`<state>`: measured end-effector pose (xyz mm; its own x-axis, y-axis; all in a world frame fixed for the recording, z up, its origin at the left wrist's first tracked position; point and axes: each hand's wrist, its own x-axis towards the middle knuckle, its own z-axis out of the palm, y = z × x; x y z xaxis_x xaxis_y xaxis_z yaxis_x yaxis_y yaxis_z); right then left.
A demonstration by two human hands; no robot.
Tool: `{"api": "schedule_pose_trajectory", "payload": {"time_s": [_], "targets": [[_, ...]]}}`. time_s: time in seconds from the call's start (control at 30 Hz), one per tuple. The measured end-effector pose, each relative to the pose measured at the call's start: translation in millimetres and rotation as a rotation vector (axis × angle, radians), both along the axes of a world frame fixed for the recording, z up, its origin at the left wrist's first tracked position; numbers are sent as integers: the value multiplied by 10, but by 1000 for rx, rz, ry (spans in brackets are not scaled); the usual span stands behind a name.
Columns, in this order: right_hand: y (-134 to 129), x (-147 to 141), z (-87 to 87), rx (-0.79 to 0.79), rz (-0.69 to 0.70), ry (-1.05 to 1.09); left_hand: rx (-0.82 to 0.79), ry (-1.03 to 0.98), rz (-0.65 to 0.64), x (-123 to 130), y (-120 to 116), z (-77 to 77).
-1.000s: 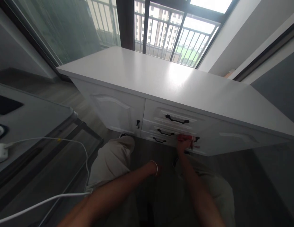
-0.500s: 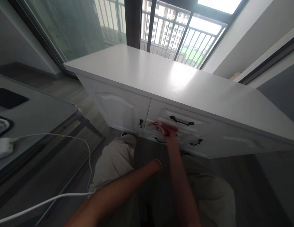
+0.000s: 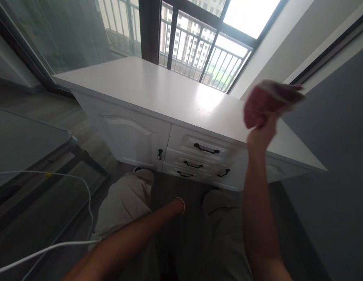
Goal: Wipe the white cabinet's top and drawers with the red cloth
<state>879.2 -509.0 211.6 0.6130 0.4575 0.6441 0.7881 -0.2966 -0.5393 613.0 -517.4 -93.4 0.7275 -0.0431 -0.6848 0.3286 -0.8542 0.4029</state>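
My right hand [image 3: 261,132] is raised over the right part of the cabinet top, closed on a dark red cloth [image 3: 266,100]. The cloth is bunched and smeared by motion; whether it touches the top I cannot tell. Below stands a white cabinet [image 3: 134,86] with a door on the left and stacked drawers in the middle. Black handles [image 3: 206,149] sit on the drawers. My left hand [image 3: 185,208] hangs low between my knees, just past a thin bracelet [image 3: 181,203]; its fingers are lost in shadow.
A grey folding table [image 3: 29,136] stands at the left. A white cable [image 3: 84,183] runs from it past my left leg. Behind the cabinet are glass doors [image 3: 195,43] with a railing outside. A grey wall [image 3: 330,136] rises at the right.
My right hand has lifted the red cloth from the drawer fronts up and to the right, above the cabinet top. The whole view has shifted somewhat; my left hand stays low.
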Motion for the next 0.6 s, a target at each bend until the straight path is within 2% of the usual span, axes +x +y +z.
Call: {"api": "schedule_pose_trajectory", "payload": {"time_s": [0.07, 0.17, 0.27, 0.4, 0.6], "targets": [[323, -247, -210, -313, 167, -28, 9, 9, -1, -10, 6, -3], [530, -487, -525, -514, 263, -137, 16, 22, 3, -5, 15, -42], [499, -540, -646, -571, 248, -190, 18, 39, -8, 5, -2, -107], [468, -599, -664, -586, 193, -209, 9, 65, -51, 9, -73, -184], [585, -744, -683, -561, 152, -158, 18, 89, -66, 41, -147, -228]]}}
